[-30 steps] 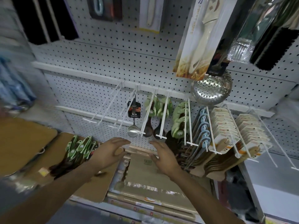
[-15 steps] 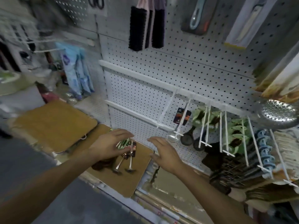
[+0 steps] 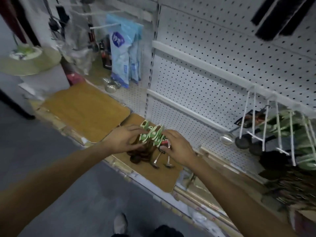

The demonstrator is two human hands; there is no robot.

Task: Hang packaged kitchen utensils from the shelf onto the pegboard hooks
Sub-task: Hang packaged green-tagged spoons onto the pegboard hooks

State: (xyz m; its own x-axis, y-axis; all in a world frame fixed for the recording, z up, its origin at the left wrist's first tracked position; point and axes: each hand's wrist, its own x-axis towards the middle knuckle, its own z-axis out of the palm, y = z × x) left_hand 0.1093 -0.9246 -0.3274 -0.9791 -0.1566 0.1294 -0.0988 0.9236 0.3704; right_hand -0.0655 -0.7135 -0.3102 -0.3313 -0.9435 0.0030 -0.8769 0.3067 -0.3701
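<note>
A bundle of packaged utensils (image 3: 152,135) with green header cards, dark wooden bowls and a couple of metal spoons lies on a wooden board (image 3: 160,175) on the shelf. My left hand (image 3: 124,140) grips the bundle from the left, fingers reaching over the green cards. My right hand (image 3: 177,147) curls round it from the right, thumb near the metal spoon handles. White pegboard hooks (image 3: 251,115) jut from a rail at the right. Some of them carry a metal ladle (image 3: 226,140), black ladles (image 3: 242,142) and more green-carded utensils (image 3: 301,134).
A second wooden board (image 3: 85,112) lies left of the first. Blue packets (image 3: 123,53) hang at the back left above small strainers (image 3: 111,86). A round tray (image 3: 30,64) sits far left. The white pegboard (image 3: 213,48) fills the back wall. My shoe (image 3: 120,223) shows on the grey floor.
The view has swung left and down. Both hands moved from hovering near the hooks to the bundle on the board and closed round it.
</note>
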